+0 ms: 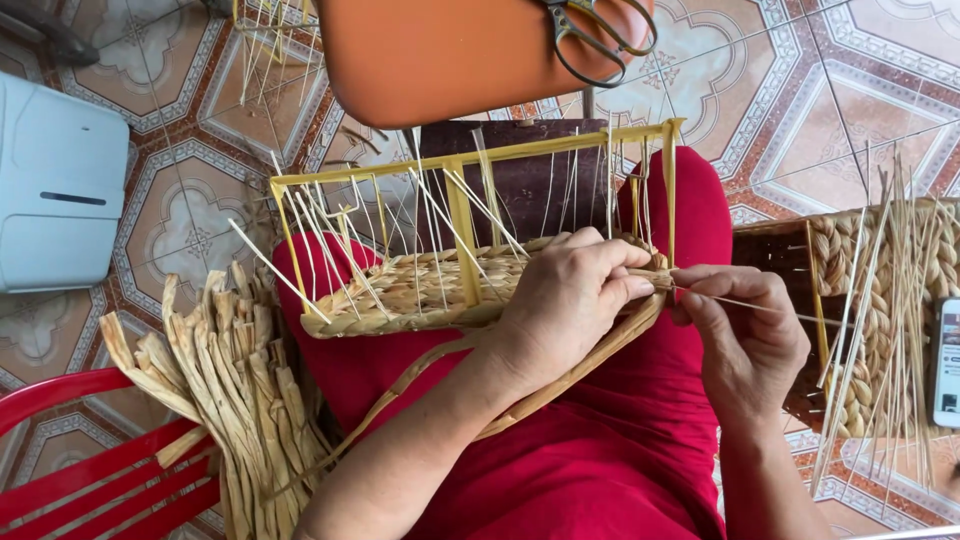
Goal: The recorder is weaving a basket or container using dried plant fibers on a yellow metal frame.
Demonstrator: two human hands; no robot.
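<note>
On the red-clad lap, a half-woven basket (pixel 420 290) on a yellow frame (pixel 462 235) is held. Its right corner is gripped by the curled left hand (pixel 568 300). Just right of the basket, a thin stalk (pixel 745 304) is pinched by the right hand (pixel 745 335). Left of the basket, dried fibre strips (pixel 230 390) are bundled; above it, scissors (pixel 600 35) lie on an orange stool (pixel 440 55).

This looks like a home used as a craft workspace, with the work done on the floor or a low seat. The patterned floor tiles (pixel 190 215) in brown and cream are of a household kind. A bundle of dried reed strips (pixel 225 385) lies beside a red plastic chair (pixel 95 465), a half-woven basket (pixel 415 290) on a yellow frame rests on the lap, a finished braided basket (pixel 880 300) stands near, and scissors (pixel 600 35) lie on an orange stool (pixel 440 55).
</note>
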